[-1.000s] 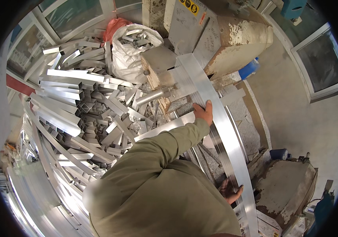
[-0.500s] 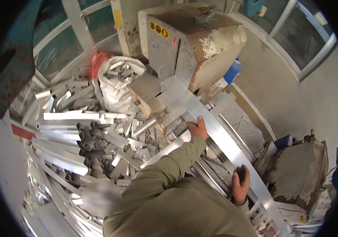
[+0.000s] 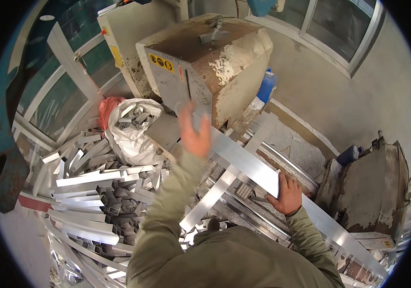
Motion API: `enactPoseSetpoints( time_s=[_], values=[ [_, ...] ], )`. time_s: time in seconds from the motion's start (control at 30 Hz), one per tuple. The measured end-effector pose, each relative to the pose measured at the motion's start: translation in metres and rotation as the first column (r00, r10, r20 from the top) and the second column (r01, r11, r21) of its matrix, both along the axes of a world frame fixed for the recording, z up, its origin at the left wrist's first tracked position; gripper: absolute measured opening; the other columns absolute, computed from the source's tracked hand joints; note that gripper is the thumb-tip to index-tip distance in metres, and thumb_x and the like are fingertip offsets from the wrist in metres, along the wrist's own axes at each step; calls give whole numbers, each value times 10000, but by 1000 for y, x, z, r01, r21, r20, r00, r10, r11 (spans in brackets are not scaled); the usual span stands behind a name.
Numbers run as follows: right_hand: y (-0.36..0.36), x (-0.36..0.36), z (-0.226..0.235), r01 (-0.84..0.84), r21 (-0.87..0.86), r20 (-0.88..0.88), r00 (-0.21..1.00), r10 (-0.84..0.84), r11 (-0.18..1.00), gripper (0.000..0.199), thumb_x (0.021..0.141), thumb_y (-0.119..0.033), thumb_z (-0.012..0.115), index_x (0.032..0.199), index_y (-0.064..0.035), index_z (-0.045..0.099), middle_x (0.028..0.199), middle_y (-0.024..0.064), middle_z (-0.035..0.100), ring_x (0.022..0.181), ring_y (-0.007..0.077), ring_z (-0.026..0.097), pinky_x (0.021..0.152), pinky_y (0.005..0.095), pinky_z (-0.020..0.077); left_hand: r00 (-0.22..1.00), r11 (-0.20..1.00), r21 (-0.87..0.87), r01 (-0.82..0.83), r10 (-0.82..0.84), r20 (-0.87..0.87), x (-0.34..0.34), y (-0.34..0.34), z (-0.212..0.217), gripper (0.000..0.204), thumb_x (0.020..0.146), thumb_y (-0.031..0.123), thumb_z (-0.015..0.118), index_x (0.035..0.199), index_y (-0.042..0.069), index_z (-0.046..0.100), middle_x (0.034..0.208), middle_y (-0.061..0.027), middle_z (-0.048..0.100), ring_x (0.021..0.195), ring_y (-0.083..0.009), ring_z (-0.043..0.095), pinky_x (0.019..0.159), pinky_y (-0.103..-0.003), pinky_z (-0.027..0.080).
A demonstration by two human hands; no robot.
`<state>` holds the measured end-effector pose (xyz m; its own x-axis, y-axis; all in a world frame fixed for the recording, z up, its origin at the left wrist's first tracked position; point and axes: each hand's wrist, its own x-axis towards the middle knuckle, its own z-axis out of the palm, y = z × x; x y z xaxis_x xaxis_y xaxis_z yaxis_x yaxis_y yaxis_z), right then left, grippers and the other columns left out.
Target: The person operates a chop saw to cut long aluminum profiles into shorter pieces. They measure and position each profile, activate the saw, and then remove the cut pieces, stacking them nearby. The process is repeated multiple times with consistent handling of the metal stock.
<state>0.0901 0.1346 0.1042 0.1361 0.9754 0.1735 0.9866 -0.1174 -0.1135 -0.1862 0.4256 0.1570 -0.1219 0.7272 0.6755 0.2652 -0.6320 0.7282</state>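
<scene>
A long, flat aluminium profile [image 3: 244,156] lies slantwise across the machine bed, from the housing at upper middle down to the lower right. My right hand [image 3: 288,194] grips it, fingers over the top and thumb by the near edge. My left hand [image 3: 195,133] is raised in front of the machine housing, near the profile's far end. It is blurred by motion, but the fingers look apart and hold nothing. A shorter metal bar [image 3: 215,196] juts out from under the profile toward my body.
A worn saw-like machine housing [image 3: 181,72] stands behind the profile's far end, another peeling housing [image 3: 368,192] at right. Metal offcuts [image 3: 90,192] heap up at left beside a white sack [image 3: 131,139] of scraps. A blue container [image 3: 267,86] stands by the wall.
My left hand has lifted off the profile and moved up and left toward the housing. My right hand, previously raised by the near edge, now holds the profile. The view has shifted.
</scene>
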Motion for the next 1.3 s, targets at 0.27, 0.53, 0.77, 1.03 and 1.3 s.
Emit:
enactPoseSetpoints(
  time_s=[0.27, 0.53, 0.77, 1.03, 1.3],
  values=[
    [3, 0, 4, 45, -17, -51, 998, -46, 999, 1010, 754, -508, 907, 1562, -60, 498, 1416, 215, 636, 1211, 395, 626, 1002, 560, 465, 881, 979, 187, -81, 158, -447, 41, 249, 181, 530, 962, 298, 763, 1419, 46, 674, 1357, -217, 724, 1283, -414, 669, 1111, -470, 516],
    [4, 2, 11, 71, -65, -101, 992, -77, 995, 1003, 735, -525, 927, 1532, -61, 532, 1382, 210, 656, 1212, 391, 633, 1003, 532, 477, 833, 986, 24, -168, 155, -531, 49, 291, 157, 513, 916, 317, 744, 1354, 51, 718, 1273, -247, 742, 1217, -459, 680, 1094, -523, 526],
    [7, 5, -3, 37, -7, -90, 995, -37, 999, 988, 762, -504, 906, 1530, -11, 530, 1363, 237, 646, 1182, 427, 638, 989, 538, 496, 987, 939, 311, -148, 122, 102, -89, 166, 117, 453, 927, 241, 753, 1300, -15, 735, 1210, -181, 761, 1047, -270, 726, 961, -384, 566],
    [8, 7, -17, 8, 15, -52, 999, -7, 1000, 998, 790, -538, 874, 1557, -20, 501, 1286, 243, 629, 1116, 434, 620, 947, 557, 469, 986, 857, -493, 146, -165, 5, -169, 23, -41, 384, 934, 78, 865, 1285, 11, 724, 1014, -11, 672, 892, -92, 597, 802, -255, 559],
    [6, 7, -23, 23, 2, -52, 998, -23, 1000, 1008, 788, -509, 880, 1584, -32, 486, 1312, 242, 622, 1137, 433, 609, 952, 554, 467, 958, 908, -413, -75, -50, -283, -114, 15, -105, 454, 834, 280, 957, 1099, -20, 742, 957, -95, 699, 803, -184, 647, 743, -336, 581]
  ],
)
